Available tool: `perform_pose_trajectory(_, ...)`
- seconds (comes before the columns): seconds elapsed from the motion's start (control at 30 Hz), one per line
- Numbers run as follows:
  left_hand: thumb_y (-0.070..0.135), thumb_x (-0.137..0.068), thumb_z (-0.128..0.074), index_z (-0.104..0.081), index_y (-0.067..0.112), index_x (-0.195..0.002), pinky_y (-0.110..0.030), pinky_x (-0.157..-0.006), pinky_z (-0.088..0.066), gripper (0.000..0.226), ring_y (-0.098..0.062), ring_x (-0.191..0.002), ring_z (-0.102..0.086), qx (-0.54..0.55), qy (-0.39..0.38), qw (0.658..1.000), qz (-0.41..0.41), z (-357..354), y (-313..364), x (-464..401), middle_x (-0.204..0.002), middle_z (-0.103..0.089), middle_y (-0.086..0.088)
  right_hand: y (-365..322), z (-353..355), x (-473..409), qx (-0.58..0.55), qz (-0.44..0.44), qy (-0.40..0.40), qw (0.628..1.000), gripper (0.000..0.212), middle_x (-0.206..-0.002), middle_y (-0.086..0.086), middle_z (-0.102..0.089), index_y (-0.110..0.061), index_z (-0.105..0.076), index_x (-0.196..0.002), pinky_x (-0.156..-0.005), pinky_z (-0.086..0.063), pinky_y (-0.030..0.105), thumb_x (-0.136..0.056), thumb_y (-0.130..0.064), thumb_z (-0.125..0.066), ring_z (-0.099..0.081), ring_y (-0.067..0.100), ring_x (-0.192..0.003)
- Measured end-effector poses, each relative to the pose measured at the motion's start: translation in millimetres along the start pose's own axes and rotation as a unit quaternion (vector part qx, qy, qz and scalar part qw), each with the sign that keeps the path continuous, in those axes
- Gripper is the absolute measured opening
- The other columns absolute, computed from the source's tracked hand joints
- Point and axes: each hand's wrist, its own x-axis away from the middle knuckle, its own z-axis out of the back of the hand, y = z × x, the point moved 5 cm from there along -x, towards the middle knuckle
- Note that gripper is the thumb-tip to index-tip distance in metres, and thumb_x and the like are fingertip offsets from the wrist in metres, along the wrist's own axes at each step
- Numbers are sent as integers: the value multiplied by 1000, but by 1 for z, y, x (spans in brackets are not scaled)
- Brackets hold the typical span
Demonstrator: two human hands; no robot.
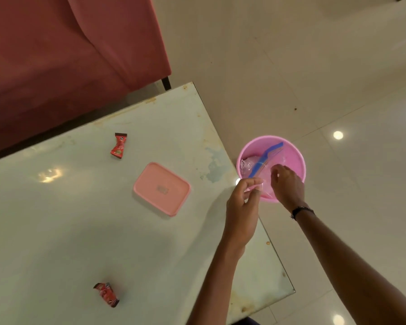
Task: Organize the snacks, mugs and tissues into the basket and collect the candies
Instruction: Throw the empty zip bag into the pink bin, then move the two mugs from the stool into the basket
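A round pink bucket (295, 158) stands on the floor just off the table's right edge. Over it hangs a clear zip bag with a blue seal strip (264, 159), reaching down into the bucket. My left hand (243, 207) pinches the bag's near edge at the bucket's rim. My right hand (287, 184) hovers over the bucket with curled fingers at the bag's other side. Two red candy wrappers lie on the table: one (119, 145) at the far side, one (107, 294) near the front.
A pink rectangular lid (161, 188) lies flat on the pale glass table (68, 219). A dark pink sofa (56, 55) stands behind the table. Glossy cream floor tiles (338, 78) stretch to the right.
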Motion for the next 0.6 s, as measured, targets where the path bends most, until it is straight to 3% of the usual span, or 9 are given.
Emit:
perform_pose_trajectory(0.1,19,-93,-49,-62,23,-103,-35,-96,-50,17,-10,-105,-60,8,29,1000,4,12,21,17,-96,-68,19,-27,57,27,-67,-21,77,995,23,-92,8,-69,-11,-63,-95,-61,-49,33,-96,-17,-41,-63,30,-76)
perform_pose_trajectory(0.17,17,-93,-48,-61,22,-104,-37,-96,-50,18,-13,-105,-60,9,52,999,-1,25,38,33,-104,-66,13,-56,93,49,-111,-11,101,989,21,-95,5,-70,-14,-65,-99,-61,-44,28,-95,-18,-44,-64,26,-79)
perform_pose_trajectory(0.27,14,-94,-47,-60,16,-107,-31,-94,-49,19,-15,-109,-60,28,84,996,-4,49,64,62,-113,-62,5,-111,128,82,-163,39,75,983,20,-93,4,-72,-13,-65,-100,-63,-42,24,-95,-15,-47,-61,18,-73)
perform_pose_trajectory(0.37,13,-95,-46,-59,15,-109,-25,-90,-49,19,-15,-109,-59,56,118,991,-10,80,89,95,-117,-60,2,-172,149,113,-175,107,45,978,18,-93,2,-72,-15,-65,-100,-64,-49,27,-94,-14,-48,-63,15,-73)
perform_pose_trajectory(0.6,11,-95,-46,-57,17,-107,-25,-84,-50,18,-14,-99,-63,101,237,966,-25,186,109,181,-115,-63,-1,-294,163,191,-181,213,-36,960,17,-99,-6,-71,-20,-64,-98,-65,-50,28,-93,-16,-49,-65,14,-81)
